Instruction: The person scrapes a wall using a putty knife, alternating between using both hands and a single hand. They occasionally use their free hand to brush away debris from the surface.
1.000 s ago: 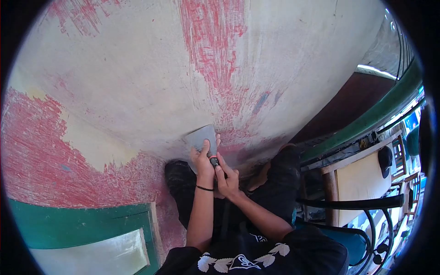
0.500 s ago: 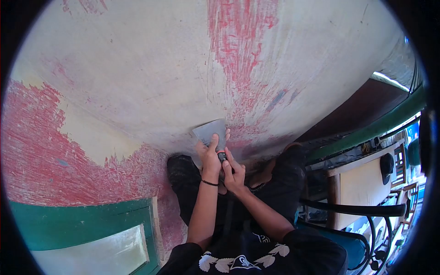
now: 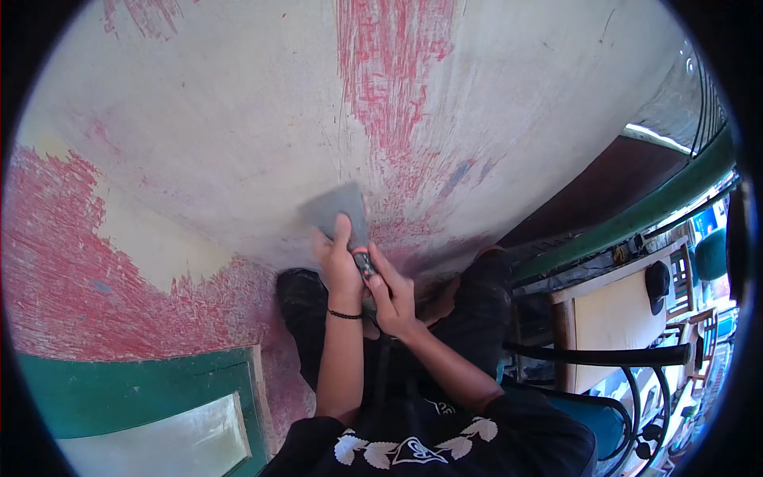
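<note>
A wide scraper (image 3: 337, 208) with a grey metal blade and a black and red handle is held in both hands. My left hand (image 3: 340, 266) grips the blade's base, its thumb lying along the metal. Around the handle closes my right hand (image 3: 392, 296). The blade's front edge is at the wall (image 3: 238, 119), just left of a strip of red paint (image 3: 393, 87); whether it touches is hard to tell because of blur. Off-white and scratched red areas cover the wall.
A green frame with a pane (image 3: 171, 433) is at the lower left. My bent knees are close below the wall. At the right stand a black metal chair (image 3: 604, 358), a cream-topped piece of furniture (image 3: 620, 318) with a dark cap, and a green rail (image 3: 636, 222).
Both hands and the scraper have moved up and left along the wall. The whole view has also shifted slightly, and the blade is now blurred.
</note>
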Demonstrator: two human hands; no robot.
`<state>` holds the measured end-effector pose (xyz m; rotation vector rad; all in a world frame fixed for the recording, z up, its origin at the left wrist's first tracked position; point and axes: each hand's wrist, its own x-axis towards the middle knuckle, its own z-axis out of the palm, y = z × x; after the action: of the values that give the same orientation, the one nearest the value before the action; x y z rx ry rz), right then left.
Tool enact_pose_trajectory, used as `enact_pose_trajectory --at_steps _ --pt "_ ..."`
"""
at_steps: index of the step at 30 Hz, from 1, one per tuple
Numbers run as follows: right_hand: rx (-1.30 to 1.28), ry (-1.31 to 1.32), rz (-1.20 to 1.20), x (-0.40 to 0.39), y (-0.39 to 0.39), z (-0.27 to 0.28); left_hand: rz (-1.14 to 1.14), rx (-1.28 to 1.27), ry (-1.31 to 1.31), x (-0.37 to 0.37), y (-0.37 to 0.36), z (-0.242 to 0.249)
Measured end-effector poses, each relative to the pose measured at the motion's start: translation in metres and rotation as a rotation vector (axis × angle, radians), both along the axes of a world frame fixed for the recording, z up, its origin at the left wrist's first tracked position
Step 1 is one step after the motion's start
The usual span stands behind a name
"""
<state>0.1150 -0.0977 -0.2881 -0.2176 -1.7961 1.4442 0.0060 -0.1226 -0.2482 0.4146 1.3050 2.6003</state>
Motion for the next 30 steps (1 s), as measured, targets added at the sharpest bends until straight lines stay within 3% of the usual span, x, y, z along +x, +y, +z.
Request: enact_pose_trajectory --at_steps 2,4,12,17,21,30 --pt "-0.038 -0.070 0.019 0.012 -0.011 -0.048 -0.027 -0.042 -0.088 0.002 -0.007 -0.056" --pt "0.010 -0.063 -0.012 0.016 -0.011 -0.079 -0.046 -0.064 -0.141 0.013 -0.013 -0.068" --pt "0.051 -0.038 -0.068 0.010 -0.027 -0.075 -0.072 -0.103 -0.109 0.008 -0.022 -0.061" --pt "0.301 0.021 -0.153 -0.004 -0.016 -0.095 -0.071 -0.107 -0.087 0.002 -0.018 -0.068" --pt "0.049 -0.019 -0.068 -0.002 -0.012 -0.099 -0.048 -0.110 -0.133 0.003 -0.016 -0.068" --pt "0.102 0.040 -0.122 -0.012 0.004 -0.099 0.030 -0.018 -0.176 0.001 -0.003 -0.075"
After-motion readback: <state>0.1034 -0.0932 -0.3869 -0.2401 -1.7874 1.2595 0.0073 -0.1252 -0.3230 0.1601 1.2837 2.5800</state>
